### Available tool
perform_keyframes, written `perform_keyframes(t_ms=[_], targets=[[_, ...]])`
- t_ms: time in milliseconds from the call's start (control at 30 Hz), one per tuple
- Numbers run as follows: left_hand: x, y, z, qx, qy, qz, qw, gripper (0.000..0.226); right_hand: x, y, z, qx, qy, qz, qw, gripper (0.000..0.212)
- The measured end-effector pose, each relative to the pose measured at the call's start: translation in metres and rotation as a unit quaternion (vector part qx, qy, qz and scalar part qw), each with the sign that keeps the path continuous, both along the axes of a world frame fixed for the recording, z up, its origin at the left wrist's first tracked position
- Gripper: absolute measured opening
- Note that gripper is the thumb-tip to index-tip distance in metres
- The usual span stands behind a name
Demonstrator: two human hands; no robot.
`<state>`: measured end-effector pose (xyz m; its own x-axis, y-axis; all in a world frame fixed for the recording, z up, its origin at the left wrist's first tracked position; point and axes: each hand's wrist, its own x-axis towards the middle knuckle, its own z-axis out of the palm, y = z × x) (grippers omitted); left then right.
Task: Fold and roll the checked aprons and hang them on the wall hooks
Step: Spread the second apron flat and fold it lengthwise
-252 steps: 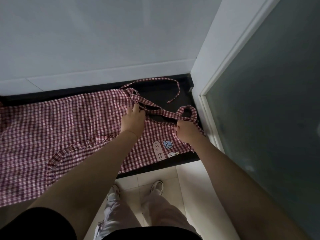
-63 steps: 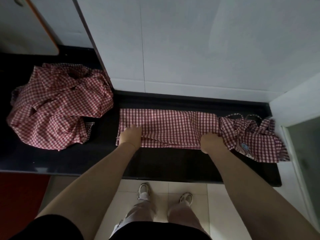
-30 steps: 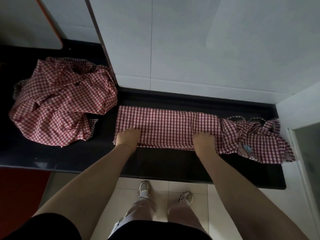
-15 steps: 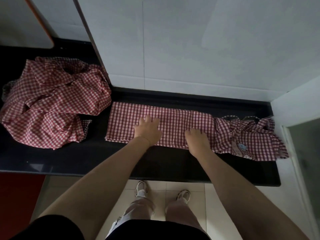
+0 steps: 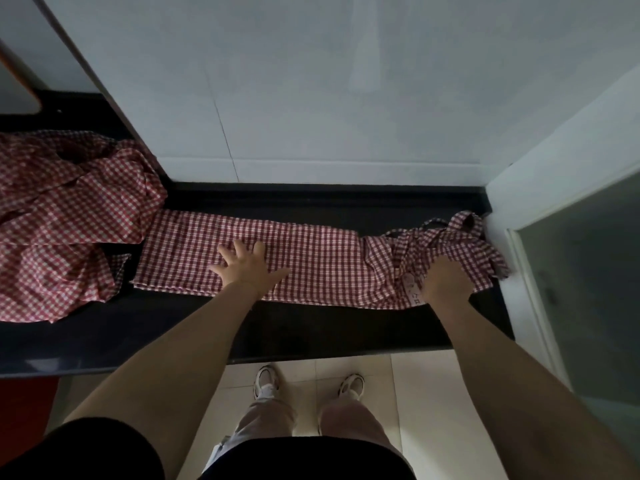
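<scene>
A red-and-white checked apron [image 5: 311,258] lies folded into a long narrow strip across the black counter [image 5: 311,330]. Its bib end and straps [image 5: 450,237] are bunched at the right, by the wall corner. My left hand [image 5: 247,266] presses flat on the middle of the strip, fingers spread. My right hand [image 5: 446,280] has its fingers curled over the bunched bib end, beside a small printed patch. A second checked apron [image 5: 65,220] sits crumpled in a heap at the counter's left. No wall hooks are in view.
A white tiled wall [image 5: 311,98] rises right behind the counter. A frosted glass door [image 5: 585,289] and its white frame close off the right side. Pale floor tiles and my feet [image 5: 308,386] show below the counter edge; a red mat [image 5: 24,403] lies lower left.
My left hand has slid right to the strip's middle and spread flat. My right hand has moved right from the strip to the bunched bib end and curled onto it.
</scene>
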<state>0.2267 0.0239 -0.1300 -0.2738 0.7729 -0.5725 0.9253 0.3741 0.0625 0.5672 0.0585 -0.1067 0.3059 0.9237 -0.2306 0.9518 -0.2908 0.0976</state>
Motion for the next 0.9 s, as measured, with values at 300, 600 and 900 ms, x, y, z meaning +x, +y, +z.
perform_keyframes(t_ms=[300, 600, 900], targets=[[0.053, 0.019, -0.002, 0.0, -0.038, -0.095, 0.995, 0.113, -0.066, 0.042, 0.008, 0.099, 0.174, 0.251, 0.947, 0.028], [0.063, 0.023, -0.01, -0.042, -0.003, -0.082, 0.996, 0.127, -0.032, 0.069, 0.01, -0.204, 0.081, 0.209, 0.953, 0.017], [0.088, 0.027, -0.01, -0.05, 0.001, -0.048, 0.998, 0.136, -0.007, 0.104, 0.023, -0.055, 0.131, 0.114, 0.983, 0.023]])
